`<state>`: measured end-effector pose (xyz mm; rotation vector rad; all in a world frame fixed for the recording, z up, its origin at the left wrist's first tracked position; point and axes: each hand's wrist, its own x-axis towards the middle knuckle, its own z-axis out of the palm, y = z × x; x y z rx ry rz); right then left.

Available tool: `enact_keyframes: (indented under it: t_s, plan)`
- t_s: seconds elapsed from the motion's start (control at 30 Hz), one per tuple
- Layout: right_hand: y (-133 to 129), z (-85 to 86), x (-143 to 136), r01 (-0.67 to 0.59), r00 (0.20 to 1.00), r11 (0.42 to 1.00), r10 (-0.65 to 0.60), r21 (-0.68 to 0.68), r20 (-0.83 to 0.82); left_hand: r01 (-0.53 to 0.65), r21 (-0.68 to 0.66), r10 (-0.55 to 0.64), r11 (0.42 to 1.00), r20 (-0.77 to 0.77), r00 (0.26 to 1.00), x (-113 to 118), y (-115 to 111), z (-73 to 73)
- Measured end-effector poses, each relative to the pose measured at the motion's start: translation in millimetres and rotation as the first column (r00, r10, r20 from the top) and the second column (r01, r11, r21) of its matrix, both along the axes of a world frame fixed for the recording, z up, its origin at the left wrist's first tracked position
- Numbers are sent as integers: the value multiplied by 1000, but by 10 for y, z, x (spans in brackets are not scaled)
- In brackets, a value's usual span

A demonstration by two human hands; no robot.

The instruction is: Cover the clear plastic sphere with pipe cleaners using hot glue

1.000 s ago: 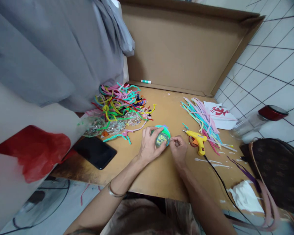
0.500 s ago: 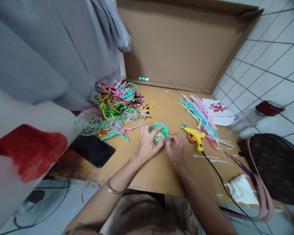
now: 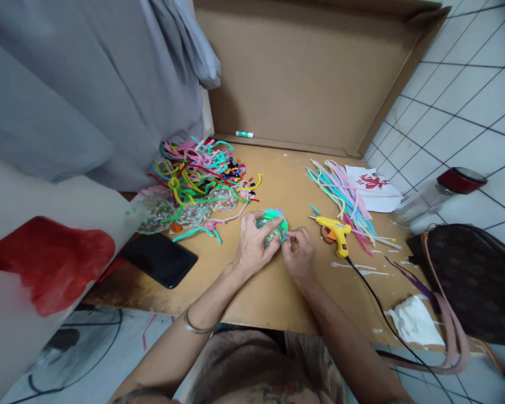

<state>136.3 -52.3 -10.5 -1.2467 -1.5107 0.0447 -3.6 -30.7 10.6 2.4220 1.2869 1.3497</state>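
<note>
A small round disc (image 3: 273, 238) with a bright green fuzzy rim and a dark, yellow-speckled middle is above the table's middle. My left hand (image 3: 252, 241) is closed around its left side, fingers across the top and thumb along the lower edge. At the disc's lower right edge, my right hand (image 3: 298, 253) pinches with thumb and forefinger; what lies between the fingertips is too small to make out. A bit of purple shows at the far rim. Right of my hands lies a yellow hot glue gun (image 3: 335, 230) with its nozzle pointing left.
A tangled heap of pipe cleaners (image 3: 193, 168) and several clear discs (image 3: 196, 215) lie left, near a black phone (image 3: 162, 259). More pipe cleaners (image 3: 340, 191), a bottle (image 3: 425, 207), a bag (image 3: 467, 280) and crumpled tissue (image 3: 416, 321) are right. Cardboard (image 3: 303, 78) stands behind.
The forefinger of my left hand now reaches further across the disc. My right hand stays pinched at the disc's edge with hardly any shift. The view has tilted slightly.
</note>
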Motion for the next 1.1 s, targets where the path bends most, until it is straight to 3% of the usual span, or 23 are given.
enact_keyframes:
  t_s: [0.87,1.1]
  plan:
    - [-32,2,-52,1,1000,1000,0,19,-23,-1,-8,1,1000,-14,1000,-27,5,-10]
    - [-19,11,-38,-31,993,999,28,-26,-112,-10,-49,10,999,-3,1000,-38,14,4]
